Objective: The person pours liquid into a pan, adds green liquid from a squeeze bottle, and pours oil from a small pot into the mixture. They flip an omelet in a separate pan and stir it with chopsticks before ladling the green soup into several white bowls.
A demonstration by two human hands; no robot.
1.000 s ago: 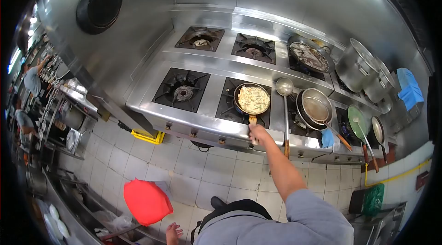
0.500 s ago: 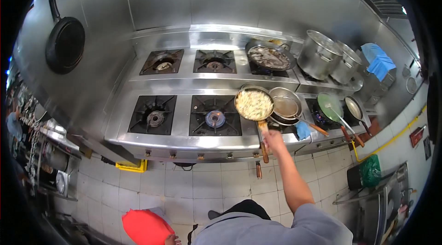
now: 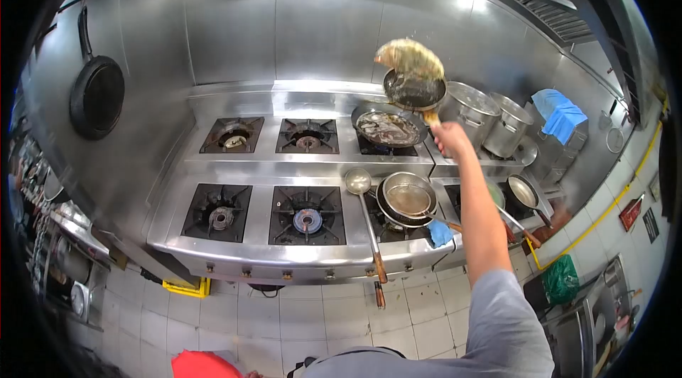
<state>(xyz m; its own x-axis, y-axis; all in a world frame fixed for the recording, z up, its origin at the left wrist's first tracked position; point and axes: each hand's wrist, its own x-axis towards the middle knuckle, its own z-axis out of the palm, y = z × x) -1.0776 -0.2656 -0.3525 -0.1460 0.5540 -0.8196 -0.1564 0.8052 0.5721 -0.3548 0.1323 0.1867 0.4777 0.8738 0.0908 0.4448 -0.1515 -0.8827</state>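
Note:
My right hand (image 3: 455, 140) is closed round the handle of a small frying pan (image 3: 419, 97), raised and tilted above the back burners. An omelette-like round (image 3: 414, 58), pale yellow with flecks, is folded over in the air at the pan's upper rim, somewhat blurred. Below and left of that pan, a larger dark pan (image 3: 387, 129) with oily brown contents sits on a back burner. Only a sliver of my left hand (image 3: 252, 374) shows at the bottom edge, beside a red object (image 3: 202, 365); its fingers are mostly cut off.
A lit burner (image 3: 307, 222) stands at the front. Beside it lie a wooden-handled ladle (image 3: 359, 180) and a round pan holding liquid (image 3: 408, 199). Tall steel pots (image 3: 472, 108), a blue cloth (image 3: 561, 115) and a green-bottomed pan (image 3: 495, 193) are on the right. A black pan (image 3: 97, 97) hangs left.
My right hand has lifted the pan from the front of the stove up towards the back. The omelette-like round has left the pan's base and folded upward. The view has tilted up.

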